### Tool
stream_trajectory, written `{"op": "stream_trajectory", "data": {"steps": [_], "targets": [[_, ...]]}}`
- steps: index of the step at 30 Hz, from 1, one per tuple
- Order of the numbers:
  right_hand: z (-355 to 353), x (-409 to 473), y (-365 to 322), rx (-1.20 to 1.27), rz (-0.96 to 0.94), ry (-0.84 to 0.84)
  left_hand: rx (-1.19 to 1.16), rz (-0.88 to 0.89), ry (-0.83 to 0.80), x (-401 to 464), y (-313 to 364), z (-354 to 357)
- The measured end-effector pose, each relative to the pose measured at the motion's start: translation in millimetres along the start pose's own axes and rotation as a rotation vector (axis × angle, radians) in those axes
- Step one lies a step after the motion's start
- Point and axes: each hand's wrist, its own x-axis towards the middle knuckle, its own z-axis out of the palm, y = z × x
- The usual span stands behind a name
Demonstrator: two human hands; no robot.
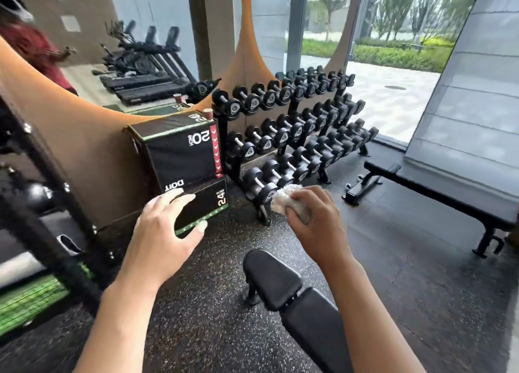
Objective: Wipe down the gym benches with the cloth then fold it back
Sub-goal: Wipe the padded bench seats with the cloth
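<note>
Two hands up: right hand (311,218) grips cloth (289,198).

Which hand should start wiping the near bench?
Right. The right hand already holds the cloth bunched in its fingers, above the near bench. The left hand is open and holds nothing.

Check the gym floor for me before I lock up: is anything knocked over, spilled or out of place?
Nothing stands out. The dumbbells sit in rows on their rack, the flat bench stands upright by the window, and the near bench looks intact. The cloth is bunched in the right hand.
</note>
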Motion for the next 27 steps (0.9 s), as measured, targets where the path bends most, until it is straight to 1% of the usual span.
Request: {"op": "stream_trajectory", "data": {"steps": [6,12,18,27], "targets": [[55,17,-41,0.02,-0.06,-0.068,0.003,-0.094,0.037,-12,-60,-31],[84,38,-43,0.012,-0.072,-0.1,-0.01,-0.149,0.018,-1,-82,-22],[104,65,-1,0.025,-0.033,-0.096,-0.015,-0.156,-0.011,43,-88,13],[119,149,91,0.042,0.041,-0.042,0.006,-0.116,-0.03,157,-65,75]]}}
